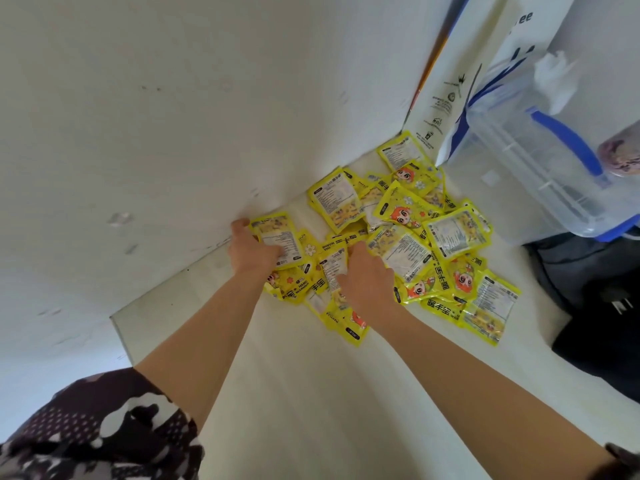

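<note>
Left hand (251, 249) grip closed round yellow packet (280, 239) beside wall (138, 133). Right hand (367, 275) on packet pile (415, 237), grip unclear. Pile loose on surface (294, 375): slick packets may slide, scatter, slip from hold.

Both bare forearms stretch forward and converge toward the wrists. The left hand (254, 249) has its thumb spread out to the left and its fingers curled over a yellow packet (277, 233), gripping it. The right hand (367, 275) lies palm down, back upward, with its fingers bent downward and their tips hidden.
</note>
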Action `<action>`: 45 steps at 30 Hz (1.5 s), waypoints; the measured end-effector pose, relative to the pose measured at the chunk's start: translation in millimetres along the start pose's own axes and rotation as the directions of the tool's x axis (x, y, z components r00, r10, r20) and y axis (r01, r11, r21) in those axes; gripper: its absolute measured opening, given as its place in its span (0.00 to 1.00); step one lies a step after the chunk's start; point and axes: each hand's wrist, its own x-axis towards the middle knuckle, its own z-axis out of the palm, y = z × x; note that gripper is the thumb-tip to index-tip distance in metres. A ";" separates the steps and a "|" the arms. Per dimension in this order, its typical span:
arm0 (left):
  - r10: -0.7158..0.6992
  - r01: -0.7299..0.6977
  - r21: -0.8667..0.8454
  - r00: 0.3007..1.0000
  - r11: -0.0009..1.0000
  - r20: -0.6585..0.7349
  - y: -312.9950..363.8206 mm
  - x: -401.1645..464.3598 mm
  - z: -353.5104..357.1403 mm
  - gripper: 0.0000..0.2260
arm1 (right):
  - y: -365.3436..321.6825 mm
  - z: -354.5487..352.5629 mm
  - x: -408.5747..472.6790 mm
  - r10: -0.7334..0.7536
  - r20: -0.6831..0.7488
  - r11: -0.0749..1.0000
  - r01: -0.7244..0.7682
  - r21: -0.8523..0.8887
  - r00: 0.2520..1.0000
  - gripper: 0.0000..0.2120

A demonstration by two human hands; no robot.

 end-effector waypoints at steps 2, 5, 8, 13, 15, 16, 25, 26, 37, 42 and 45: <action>-0.055 0.058 -0.143 0.998 0.988 0.024 -2.8 -6.0 -3.1 0.39 | 5.4 -1.6 -1.8 -0.014 0.026 1.000 0.014 -0.023 1.000 0.13; -0.089 0.103 -0.255 0.994 0.962 0.066 -9.2 -16.0 -8.7 0.41 | 12.8 -1.2 -4.9 -0.022 0.048 0.998 0.019 0.054 0.999 0.10; -0.061 0.095 -0.263 0.989 0.960 0.134 -17.4 -22.7 -17.9 0.37 | 17.0 -3.6 -8.6 -0.085 0.038 0.977 0.076 0.199 0.996 0.06; 0.085 -0.013 -0.217 0.942 0.976 0.325 -33.0 -23.7 -41.9 0.21 | 31.6 -24.4 -9.4 -0.034 0.098 0.898 -0.013 0.439 0.995 0.04; 0.106 -0.031 -0.214 0.932 0.976 0.346 -38.0 -22.0 -48.6 0.20 | 44.0 -36.7 -3.2 0.002 0.108 0.869 -0.056 0.492 0.994 0.07; 0.103 -0.031 -0.205 0.932 0.978 0.348 -39.9 -21.2 -50.1 0.20 | 51.0 -43.3 0.4 0.028 0.099 0.853 -0.076 0.517 0.995 0.10; 0.252 -0.342 0.218 0.900 0.914 0.355 -26.6 -19.1 -36.7 0.18 | 93.3 -73.2 27.5 0.081 0.082 0.953 -0.102 0.285 0.993 0.20; 0.287 -0.402 0.284 0.883 0.870 0.371 -23.4 -18.8 -35.1 0.18 | 94.0 -73.5 28.6 0.076 0.086 0.958 -0.097 0.271 0.993 0.21; 0.392 -0.844 0.502 0.533 0.189 0.750 -13.4 -7.0 -25.7 0.26 | 87.9 -69.3 35.9 0.000 0.085 0.998 -0.006 0.069 0.996 0.32; 0.457 -0.809 0.573 0.563 0.134 0.688 -25.5 -7.6 -32.1 0.25 | 87.2 -69.0 32.4 0.025 0.040 0.993 -0.029 0.110 0.999 0.27; 0.456 -0.773 0.606 0.615 0.187 0.644 -27.5 -11.8 -36.3 0.21 | 86.5 -70.8 30.0 0.056 0.026 0.989 -0.059 0.137 0.998 0.24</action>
